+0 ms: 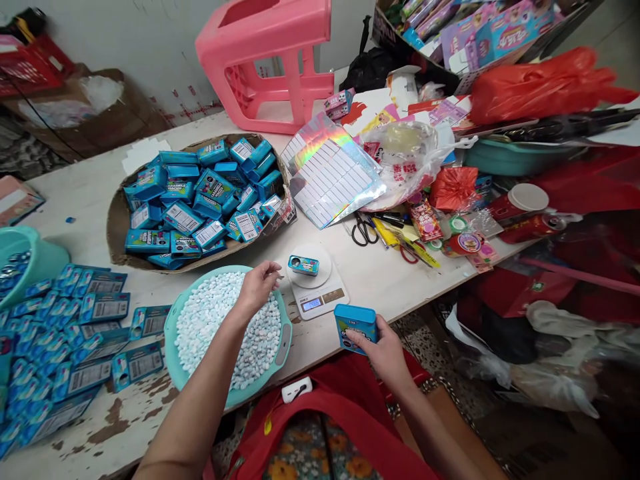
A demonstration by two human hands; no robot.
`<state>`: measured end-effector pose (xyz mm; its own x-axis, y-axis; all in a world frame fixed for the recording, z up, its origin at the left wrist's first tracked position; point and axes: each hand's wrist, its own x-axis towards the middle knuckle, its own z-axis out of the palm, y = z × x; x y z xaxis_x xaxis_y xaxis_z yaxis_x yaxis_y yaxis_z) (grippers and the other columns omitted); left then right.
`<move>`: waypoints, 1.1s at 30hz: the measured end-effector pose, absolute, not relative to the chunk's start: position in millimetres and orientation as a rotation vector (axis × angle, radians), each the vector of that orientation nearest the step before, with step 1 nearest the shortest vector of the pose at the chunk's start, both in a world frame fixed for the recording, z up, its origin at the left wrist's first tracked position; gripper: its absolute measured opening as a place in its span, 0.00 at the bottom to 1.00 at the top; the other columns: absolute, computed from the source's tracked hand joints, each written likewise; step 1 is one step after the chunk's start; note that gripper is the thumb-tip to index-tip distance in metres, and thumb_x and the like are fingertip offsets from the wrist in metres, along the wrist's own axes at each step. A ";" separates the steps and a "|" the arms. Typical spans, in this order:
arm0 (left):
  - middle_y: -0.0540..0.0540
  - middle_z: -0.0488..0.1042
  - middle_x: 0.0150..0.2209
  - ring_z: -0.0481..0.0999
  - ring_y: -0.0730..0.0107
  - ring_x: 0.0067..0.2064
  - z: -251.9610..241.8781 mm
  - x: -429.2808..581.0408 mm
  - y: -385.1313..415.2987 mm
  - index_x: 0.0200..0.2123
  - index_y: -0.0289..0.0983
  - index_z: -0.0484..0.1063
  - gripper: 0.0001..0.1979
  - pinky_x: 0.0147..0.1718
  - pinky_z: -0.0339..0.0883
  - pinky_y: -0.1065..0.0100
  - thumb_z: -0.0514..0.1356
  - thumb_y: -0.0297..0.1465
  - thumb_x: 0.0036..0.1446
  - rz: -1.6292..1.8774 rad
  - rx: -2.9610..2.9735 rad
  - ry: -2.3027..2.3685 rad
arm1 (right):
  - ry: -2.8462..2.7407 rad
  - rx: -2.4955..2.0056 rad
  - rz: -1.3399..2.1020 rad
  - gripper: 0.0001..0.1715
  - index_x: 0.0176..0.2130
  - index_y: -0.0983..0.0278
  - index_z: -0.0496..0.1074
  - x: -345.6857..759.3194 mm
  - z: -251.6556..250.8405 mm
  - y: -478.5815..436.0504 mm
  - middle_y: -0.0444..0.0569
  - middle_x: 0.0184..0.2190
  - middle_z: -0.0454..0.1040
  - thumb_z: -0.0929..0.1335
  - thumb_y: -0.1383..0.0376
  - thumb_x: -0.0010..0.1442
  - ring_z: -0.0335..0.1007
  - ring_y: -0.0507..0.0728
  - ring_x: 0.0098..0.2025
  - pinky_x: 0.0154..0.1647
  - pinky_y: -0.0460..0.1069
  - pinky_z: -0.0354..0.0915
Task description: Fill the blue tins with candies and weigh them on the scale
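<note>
My right hand (385, 350) grips a blue candy box (355, 323) in front of the table edge, thumb across its printed face. Over the right side of a turquoise basin (173, 343), full of small pale-blue candies (215, 317), my left hand (260, 287) hovers with its fingertips pinched together. Whatever is between those fingertips is too small to make out. Just right of them stands a white kitchen scale (325, 300) with its display lit. On the scale's round plate lies a small blue box (303, 265) with a dark round opening at one end.
Behind the basin, a cardboard tray (117, 230) is heaped with blue boxes (215, 187). More flat blue packs (95, 340) spread at left beside a turquoise tub (45, 263). Shiny label sheets (333, 170), black scissors (364, 230) and a pink stool (265, 67) lie further back.
</note>
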<state>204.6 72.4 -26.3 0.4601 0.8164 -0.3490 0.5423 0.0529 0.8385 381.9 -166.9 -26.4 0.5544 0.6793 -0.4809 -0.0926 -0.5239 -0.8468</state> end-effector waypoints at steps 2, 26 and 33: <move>0.46 0.73 0.31 0.73 0.65 0.31 -21.2 200.7 74.7 0.37 0.38 0.70 0.12 0.31 0.63 0.67 0.51 0.35 0.55 0.215 1.863 1.265 | -0.469 -1.867 1.075 0.28 0.43 0.65 0.69 383.7 -26.1 -167.5 0.49 0.37 0.77 0.73 0.53 0.46 0.73 0.58 0.35 0.41 0.53 0.69; 0.48 0.71 0.28 0.67 0.78 0.25 -26.0 79.5 93.7 0.34 0.34 0.71 0.17 0.19 0.57 0.77 0.68 0.29 0.38 0.686 0.681 1.261 | -0.481 -1.850 1.069 0.27 0.43 0.65 0.68 385.8 -36.6 -157.5 0.49 0.35 0.77 0.73 0.54 0.46 0.73 0.58 0.34 0.40 0.54 0.70; 0.51 0.65 0.23 0.59 0.79 0.21 -10.6 172.7 98.5 0.29 0.34 0.69 0.10 0.18 0.50 0.75 0.59 0.36 0.50 0.245 1.274 1.092 | -0.435 -1.819 1.117 0.26 0.42 0.64 0.68 388.3 -38.2 -152.7 0.49 0.36 0.78 0.73 0.54 0.47 0.73 0.58 0.35 0.39 0.53 0.70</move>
